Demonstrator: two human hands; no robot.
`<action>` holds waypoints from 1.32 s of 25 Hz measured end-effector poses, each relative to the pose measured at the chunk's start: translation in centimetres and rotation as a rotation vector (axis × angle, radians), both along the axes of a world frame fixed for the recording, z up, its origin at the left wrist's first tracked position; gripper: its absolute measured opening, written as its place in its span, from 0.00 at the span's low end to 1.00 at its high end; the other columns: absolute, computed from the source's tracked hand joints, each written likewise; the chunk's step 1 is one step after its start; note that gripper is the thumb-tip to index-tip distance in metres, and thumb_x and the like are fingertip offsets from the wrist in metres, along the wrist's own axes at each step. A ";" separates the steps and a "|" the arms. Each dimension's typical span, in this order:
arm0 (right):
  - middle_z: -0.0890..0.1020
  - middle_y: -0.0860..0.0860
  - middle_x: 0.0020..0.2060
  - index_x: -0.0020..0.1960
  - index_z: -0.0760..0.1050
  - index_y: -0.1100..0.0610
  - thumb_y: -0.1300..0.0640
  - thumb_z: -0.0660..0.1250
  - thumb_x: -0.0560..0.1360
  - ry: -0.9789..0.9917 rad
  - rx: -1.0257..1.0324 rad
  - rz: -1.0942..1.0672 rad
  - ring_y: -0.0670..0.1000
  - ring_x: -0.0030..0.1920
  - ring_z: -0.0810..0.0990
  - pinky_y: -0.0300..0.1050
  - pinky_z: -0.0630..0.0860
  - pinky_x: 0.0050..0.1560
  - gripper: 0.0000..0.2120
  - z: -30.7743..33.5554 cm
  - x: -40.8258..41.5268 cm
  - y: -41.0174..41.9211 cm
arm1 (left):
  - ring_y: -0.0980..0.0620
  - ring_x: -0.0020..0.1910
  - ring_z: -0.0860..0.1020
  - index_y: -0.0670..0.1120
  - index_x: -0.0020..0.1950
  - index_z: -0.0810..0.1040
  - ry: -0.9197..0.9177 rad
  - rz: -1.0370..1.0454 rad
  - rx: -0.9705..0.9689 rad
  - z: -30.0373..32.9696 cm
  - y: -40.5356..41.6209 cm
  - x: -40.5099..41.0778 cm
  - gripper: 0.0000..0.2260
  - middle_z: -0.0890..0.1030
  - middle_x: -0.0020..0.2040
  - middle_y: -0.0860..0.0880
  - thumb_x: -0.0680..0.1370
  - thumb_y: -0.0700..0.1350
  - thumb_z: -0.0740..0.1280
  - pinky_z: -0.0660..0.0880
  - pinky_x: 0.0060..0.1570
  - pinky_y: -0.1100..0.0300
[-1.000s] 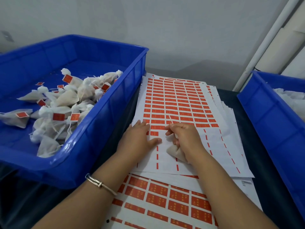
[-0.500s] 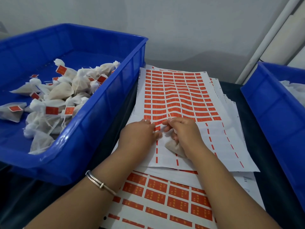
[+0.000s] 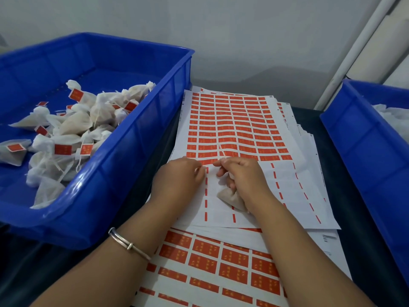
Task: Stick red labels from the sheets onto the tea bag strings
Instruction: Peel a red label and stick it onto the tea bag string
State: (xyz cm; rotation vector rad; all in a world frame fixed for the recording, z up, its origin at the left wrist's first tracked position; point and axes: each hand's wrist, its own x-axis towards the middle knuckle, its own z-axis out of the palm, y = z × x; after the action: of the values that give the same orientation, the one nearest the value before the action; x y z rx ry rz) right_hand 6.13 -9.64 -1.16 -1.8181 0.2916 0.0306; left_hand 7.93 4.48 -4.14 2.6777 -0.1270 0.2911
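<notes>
The tea bag (image 3: 231, 198) lies tucked under the heel of the right hand (image 3: 242, 179), whose curled fingers hold it against the sheet (image 3: 287, 187); its string (image 3: 222, 151) runs up and away from that grip, across the nearest red row. The bag looks light, soft and limp, a loose pouch that will squash rather than resist, so it is best held lightly by its gathered neck, while the thin string, likely to slip and curl, wants pinching close to where the label goes. The right fingertips (image 3: 222, 161) are pressed together at the near edge of the red rows, apparently on the string or a label; which one, I cannot tell. Just left of that pinch, the left hand (image 3: 179, 177) rests on the sheet with fingers curled at the same row, seemingly picking at a label (image 3: 208, 161), though the contact is hidden. The labels should be thin, sticky and quick to fold on themselves. Farther left of the grip stands a bin (image 3: 124, 156) of labelled bags (image 3: 75, 125); well right, a second bin (image 3: 365, 138).
</notes>
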 end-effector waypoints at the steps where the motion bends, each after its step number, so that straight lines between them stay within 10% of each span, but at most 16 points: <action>1: 0.82 0.46 0.34 0.39 0.81 0.49 0.51 0.63 0.78 0.007 0.009 -0.007 0.44 0.26 0.74 0.32 0.69 0.25 0.12 0.1 0.0 0.0 | 0.58 0.37 0.76 0.55 0.55 0.81 -0.007 0.041 -0.050 0.0 0.2 0.0 0.11 0.82 0.50 0.56 0.77 0.55 0.63 0.72 0.37 0.67; 6: 0.77 0.40 0.26 0.43 0.82 0.48 0.50 0.64 0.78 0.028 0.154 -0.010 0.41 0.22 0.72 0.31 0.70 0.25 0.09 0.9 -0.3 -0.1 | 0.65 0.32 0.73 0.58 0.46 0.76 0.057 0.165 -0.355 0.5 0.7 0.4 0.02 0.71 0.36 0.65 0.77 0.52 0.65 0.62 0.29 0.75; 10: 0.81 0.43 0.38 0.42 0.82 0.45 0.47 0.61 0.79 0.016 0.231 -0.013 0.46 0.39 0.78 0.38 0.76 0.38 0.13 1.6 -0.8 -0.5 | 0.63 0.33 0.76 0.58 0.40 0.72 0.029 0.280 -0.569 1.2 1.3 0.4 0.08 0.74 0.36 0.64 0.78 0.50 0.62 0.63 0.29 0.73; 18: 0.79 0.30 0.38 0.43 0.79 0.39 0.52 0.67 0.75 -0.326 -0.164 0.161 0.32 0.44 0.78 0.22 0.71 0.38 0.08 4.9 -1.2 -2.0 | 0.60 0.36 0.75 0.56 0.40 0.70 -0.015 0.449 -0.769 2.9 1.4 0.1 0.09 0.73 0.37 0.61 0.80 0.48 0.60 0.63 0.33 0.70; 33: 0.83 0.36 0.35 0.38 0.80 0.41 0.58 0.72 0.66 -0.478 0.009 0.371 0.37 0.40 0.82 0.24 0.73 0.37 0.11 6.8 -3.9 -2.8 | 0.62 0.37 0.81 0.56 0.45 0.79 0.331 0.084 -1.181 5.3 -4.5 -3.5 0.07 0.82 0.38 0.60 0.79 0.53 0.62 0.75 0.35 0.67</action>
State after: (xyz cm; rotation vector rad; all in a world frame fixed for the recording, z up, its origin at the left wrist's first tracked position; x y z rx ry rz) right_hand 2.26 -12.46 5.60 -1.7869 -0.3828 -0.1414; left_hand 4.46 0.01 1.19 1.5190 0.2055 -0.0665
